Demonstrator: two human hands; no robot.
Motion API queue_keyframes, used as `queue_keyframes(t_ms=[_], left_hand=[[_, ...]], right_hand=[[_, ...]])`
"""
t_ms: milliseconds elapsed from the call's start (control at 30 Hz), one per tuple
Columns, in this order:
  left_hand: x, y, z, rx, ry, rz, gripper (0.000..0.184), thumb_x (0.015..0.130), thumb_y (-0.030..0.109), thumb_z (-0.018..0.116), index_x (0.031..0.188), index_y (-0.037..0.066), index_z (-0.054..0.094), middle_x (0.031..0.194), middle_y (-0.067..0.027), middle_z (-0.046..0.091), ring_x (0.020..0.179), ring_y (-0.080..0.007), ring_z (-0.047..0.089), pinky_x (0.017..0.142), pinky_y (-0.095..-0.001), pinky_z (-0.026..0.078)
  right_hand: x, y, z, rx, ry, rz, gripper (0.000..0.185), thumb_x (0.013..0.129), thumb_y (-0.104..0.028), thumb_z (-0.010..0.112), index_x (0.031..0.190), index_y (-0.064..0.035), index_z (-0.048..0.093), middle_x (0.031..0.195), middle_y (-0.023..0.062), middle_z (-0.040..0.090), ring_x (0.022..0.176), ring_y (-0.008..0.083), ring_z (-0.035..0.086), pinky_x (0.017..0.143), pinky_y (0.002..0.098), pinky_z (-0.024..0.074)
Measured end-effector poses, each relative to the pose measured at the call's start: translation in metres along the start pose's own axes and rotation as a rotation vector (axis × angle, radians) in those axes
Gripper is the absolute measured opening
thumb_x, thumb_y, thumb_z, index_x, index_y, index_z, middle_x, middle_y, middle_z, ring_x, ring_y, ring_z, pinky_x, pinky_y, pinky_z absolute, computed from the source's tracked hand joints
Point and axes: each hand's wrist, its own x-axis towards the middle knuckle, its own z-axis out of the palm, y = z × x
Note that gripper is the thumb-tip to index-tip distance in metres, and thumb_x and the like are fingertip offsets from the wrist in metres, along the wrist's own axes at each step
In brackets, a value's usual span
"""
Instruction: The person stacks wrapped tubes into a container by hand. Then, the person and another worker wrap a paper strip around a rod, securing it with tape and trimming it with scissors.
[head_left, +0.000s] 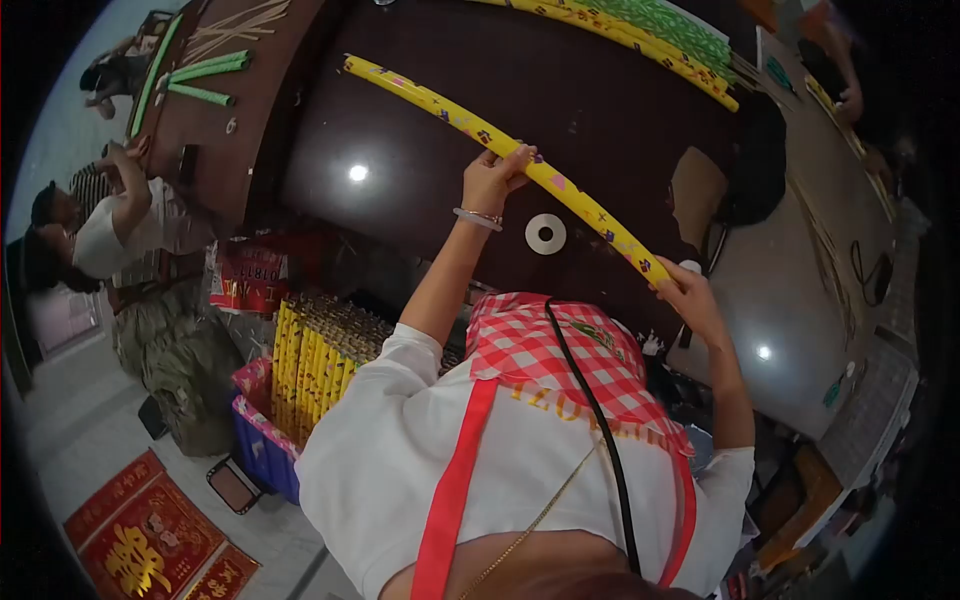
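Observation:
A long yellow patterned tube lies slantwise over the dark table, its far end at the upper left. My left hand is wrapped round its middle, a bracelet on the wrist. Near the tube's lower right end, my right hand grips it between thumb and fingers. A white roll of tape lies flat on the table below the tube, between my hands.
More yellow tubes and green patterned ones lie along the table's far side. A blue crate of yellow tubes stands at lower left. Green tubes lie on another table. People sit at far left; another person's arm shows at upper right.

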Motion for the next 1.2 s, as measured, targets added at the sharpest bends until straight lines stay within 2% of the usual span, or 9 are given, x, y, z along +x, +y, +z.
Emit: queue_keyframes(t_ms=[333,433,533,600,667,833,933,1067,1200], left_hand=[[0.080,0.063,-0.111,-0.279,0.188,0.296,0.040,0.082,0.029,0.060,0.102,-0.005,0.050,0.095,-0.0139,0.060,0.089,-0.0227,0.060,0.081,-0.0337,0.049],[0.105,0.074,-0.156,-0.365,0.202,0.426,0.046,0.088,0.040,0.047,0.107,-0.001,0.049,0.101,-0.0124,0.058,0.094,-0.0215,0.056,0.081,-0.0333,0.047],[0.118,0.057,-0.159,-0.353,0.713,0.274,0.049,0.088,0.038,0.049,0.115,-0.002,0.045,0.110,-0.0137,0.052,0.097,-0.0224,0.054,0.086,-0.0335,0.042],[0.120,0.007,-0.146,0.382,0.891,0.340,0.050,0.084,0.027,0.055,0.119,-0.005,0.040,0.116,-0.0166,0.048,0.105,-0.0277,0.049,0.091,-0.0352,0.038],[0.081,-0.015,-0.088,0.882,0.528,0.649,0.061,0.081,0.023,0.058,0.129,-0.001,0.031,0.134,-0.0205,0.030,0.125,-0.0325,0.027,0.103,-0.0392,0.023],[0.081,-0.039,-0.064,1.754,0.041,0.528,0.065,0.080,0.035,0.058,0.135,0.018,0.028,0.144,-0.0086,0.016,0.131,-0.0331,0.015,0.104,-0.0491,0.015],[0.094,-0.055,-0.082,1.672,0.035,0.711,0.066,0.078,0.032,0.061,0.135,0.021,0.029,0.142,-0.0076,0.019,0.131,-0.0342,0.015,0.103,-0.0487,0.017],[0.094,-0.061,-0.083,1.778,0.069,0.725,0.062,0.082,0.035,0.056,0.134,0.018,0.029,0.143,-0.0073,0.017,0.131,-0.0345,0.012,0.104,-0.0476,0.017],[0.092,-0.058,-0.081,1.778,0.066,0.691,0.064,0.080,0.034,0.058,0.134,0.018,0.028,0.142,-0.0075,0.017,0.132,-0.0342,0.011,0.104,-0.0476,0.017]], right_hand=[[-0.022,0.040,-0.038,-0.161,0.078,-0.063,0.038,0.082,-0.006,0.054,0.119,-0.0012,0.050,0.089,0.0043,0.059,0.076,0.0079,0.052,0.069,0.0210,0.0427],[0.001,0.038,-0.035,-0.210,0.108,-0.199,0.036,0.080,-0.007,0.057,0.115,-0.0040,0.054,0.098,0.0062,0.059,0.083,0.0117,0.055,0.073,0.0237,0.0431],[0.035,0.004,-0.010,-0.455,0.190,-0.228,0.036,0.079,-0.010,0.058,0.114,-0.0067,0.055,0.095,0.0077,0.059,0.081,0.0175,0.058,0.070,0.0269,0.0449],[0.075,0.004,0.010,-0.653,0.299,-0.405,0.037,0.078,-0.013,0.059,0.115,-0.0095,0.054,0.092,0.0090,0.058,0.081,0.0238,0.057,0.069,0.0322,0.0455],[0.121,0.015,0.026,-0.674,0.359,-0.528,0.037,0.079,-0.016,0.059,0.115,-0.0097,0.054,0.093,0.0083,0.057,0.084,0.0251,0.056,0.070,0.0354,0.0452],[0.186,0.018,0.029,-0.666,0.218,-0.517,0.033,0.079,-0.020,0.060,0.111,-0.0091,0.056,0.105,0.0092,0.053,0.094,0.0258,0.052,0.079,0.0373,0.0426],[0.233,-0.014,-0.024,-0.778,0.416,-0.679,0.027,0.080,-0.020,0.059,0.104,-0.0085,0.058,0.111,0.0097,0.050,0.099,0.0273,0.049,0.086,0.0386,0.0390],[0.311,-0.042,-0.116,-1.108,0.729,-0.262,0.048,0.082,-0.031,0.057,0.122,-0.0088,0.043,0.127,0.0095,0.039,0.118,0.0291,0.035,0.097,0.0448,0.0300],[0.346,-0.055,-0.157,-1.093,0.597,-0.137,0.069,0.080,-0.047,0.055,0.131,-0.0055,0.032,0.135,0.0111,0.031,0.123,0.0295,0.030,0.101,0.0442,0.0272]])
